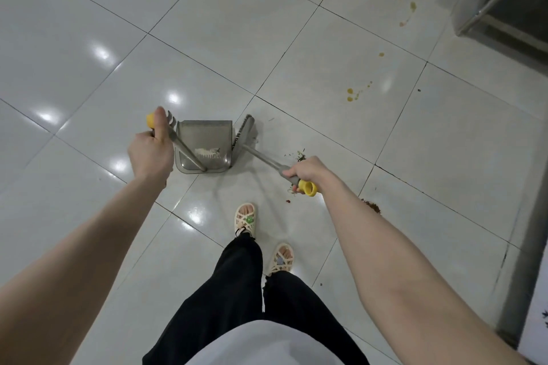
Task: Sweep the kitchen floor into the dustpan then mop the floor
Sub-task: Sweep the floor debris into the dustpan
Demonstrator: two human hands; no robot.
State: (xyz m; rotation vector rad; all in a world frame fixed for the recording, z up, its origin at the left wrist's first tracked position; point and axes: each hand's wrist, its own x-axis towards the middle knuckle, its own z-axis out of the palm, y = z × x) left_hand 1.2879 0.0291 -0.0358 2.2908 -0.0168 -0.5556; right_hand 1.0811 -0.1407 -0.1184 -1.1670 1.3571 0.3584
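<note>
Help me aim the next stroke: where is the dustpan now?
In the head view, the dustpan sits on the floor left of centre, its handle gripped by the left hand, with the broom head just right of it.

Even overhead light glares off the floor (267, 38); edges bow, perhaps blurred.

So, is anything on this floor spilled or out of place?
Yes. Yellowish spots trail across the floor at upper right. Green scraps lie by the right hand, and a brown heap sits nearby, all outside the dustpan.
</note>
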